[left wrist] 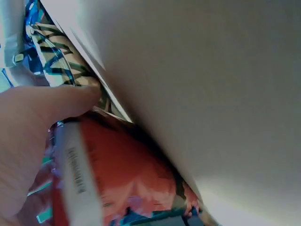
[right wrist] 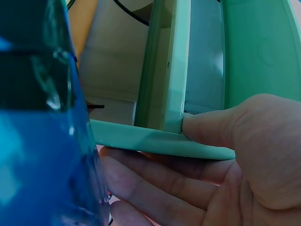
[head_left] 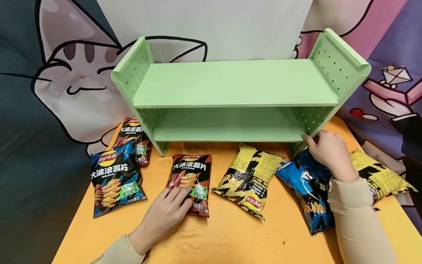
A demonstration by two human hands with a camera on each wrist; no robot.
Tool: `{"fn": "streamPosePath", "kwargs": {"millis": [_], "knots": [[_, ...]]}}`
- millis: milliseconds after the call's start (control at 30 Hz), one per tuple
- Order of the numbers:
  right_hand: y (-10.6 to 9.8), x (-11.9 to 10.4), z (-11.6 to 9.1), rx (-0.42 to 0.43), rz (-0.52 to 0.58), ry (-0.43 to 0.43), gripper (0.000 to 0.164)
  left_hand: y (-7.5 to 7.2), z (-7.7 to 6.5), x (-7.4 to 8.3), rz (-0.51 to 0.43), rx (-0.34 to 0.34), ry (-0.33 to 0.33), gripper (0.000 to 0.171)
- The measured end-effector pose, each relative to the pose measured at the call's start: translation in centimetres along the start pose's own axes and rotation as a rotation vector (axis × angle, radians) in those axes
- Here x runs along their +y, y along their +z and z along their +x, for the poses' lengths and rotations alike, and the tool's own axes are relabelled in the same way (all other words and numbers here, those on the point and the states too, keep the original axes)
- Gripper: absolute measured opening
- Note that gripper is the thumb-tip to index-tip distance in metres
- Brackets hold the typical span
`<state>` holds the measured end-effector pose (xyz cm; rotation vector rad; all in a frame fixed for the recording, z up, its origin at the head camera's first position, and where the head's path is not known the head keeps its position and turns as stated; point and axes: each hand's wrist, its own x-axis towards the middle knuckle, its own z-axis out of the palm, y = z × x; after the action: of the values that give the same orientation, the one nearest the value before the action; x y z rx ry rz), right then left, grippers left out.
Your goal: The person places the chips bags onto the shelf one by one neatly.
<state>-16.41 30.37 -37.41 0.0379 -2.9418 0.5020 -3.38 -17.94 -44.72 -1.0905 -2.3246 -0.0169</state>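
- Head view: a red-and-black chip bag (head_left: 202, 170) lies printed face up on the orange surface (head_left: 244, 242), in front of a green two-tier rack (head_left: 235, 84). Its long axis runs away from the person, with the logo end pointing toward the rack. The left hand (head_left: 168, 211) lays slightly bent fingers over its lower left part. The right hand (head_left: 331, 154) is at the rack's right side, just beside a blue bag (head_left: 301, 176). The rack runs lengthwise left to right, open front facing the person.
- Left wrist view: the thumb is at the red-and-black bag's edge; I cannot tell whether the fingers pinch it. A light touch would best spare the chips.
- Right wrist view: thumb and curled fingers grip the rack's edge between them; an even hold should keep it steady.
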Motion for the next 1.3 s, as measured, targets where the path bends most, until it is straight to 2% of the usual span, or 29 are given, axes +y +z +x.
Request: {"fn": "streamPosePath", "kwargs": {"millis": [133,233,300,367,433,500,567,600,667,733,800,900,1000,1133,1300], "knots": [[-0.1,0.1,-0.1,0.005,-0.003,0.005,0.052,-0.4,-0.3,1.0,-0.026,-0.15,-0.018,0.021],[-0.1,0.2,-0.2,0.014,-0.002,0.006,0.052,-1.1,-0.3,1.3,-0.087,-0.262,-0.044,0.013],[-0.1,0.3,-0.2,0.02,-0.003,0.004,0.052,-1.5,-0.1,1.0,-0.19,-0.264,-0.094,0.02],[-0.1,0.4,-0.3,0.025,-0.006,-0.001,0.052,-1.9,0.2,0.5,-0.304,-0.213,-0.172,0.027],[-0.1,0.4,-0.3,0.029,-0.007,-0.004,0.051,-2.1,0.6,-0.3,-0.395,-0.124,-0.26,0.026],[-0.1,0.5,-0.4,0.033,-0.008,-0.007,0.051,-2.1,0.9,-1.1,-0.432,-0.055,-0.362,0.028],[0.0,0.4,-0.4,0.035,-0.005,-0.006,0.049,-2.0,1.2,-2.0,-0.425,-0.034,-0.484,0.033],[0.0,0.4,-0.5,0.038,-0.005,-0.005,0.049,-1.9,1.2,-2.5,-0.417,-0.049,-0.555,0.037],[0.0,0.4,-0.5,0.042,-0.006,-0.005,0.048,-1.7,1.2,-3.3,-0.403,-0.12,-0.692,0.052],[0.1,0.3,-0.5,0.048,-0.007,-0.01,0.048,-1.3,1.1,-4.1,-0.396,-0.224,-0.804,0.067],[0.2,0.2,-0.4,0.056,-0.015,-0.02,0.048,-0.9,0.9,-4.7,-0.414,-0.346,-0.88,0.081],[0.5,0.1,-0.3,0.071,-0.018,-0.041,0.048,-0.4,0.7,-5.2,-0.464,-0.507,-0.93,0.099],[0.6,-0.1,-0.3,0.091,-0.02,-0.057,0.047,0.0,0.7,-5.6,-0.514,-0.596,-0.943,0.109],[0.7,-0.3,-0.3,0.101,-0.017,-0.065,0.046,0.3,0.8,-5.9,-0.578,-0.648,-0.957,0.115],[0.7,-0.1,-0.6,0.095,-0.016,-0.047,0.047,1.0,1.1,-6.0,-0.674,-0.687,-0.98,0.115]]}}
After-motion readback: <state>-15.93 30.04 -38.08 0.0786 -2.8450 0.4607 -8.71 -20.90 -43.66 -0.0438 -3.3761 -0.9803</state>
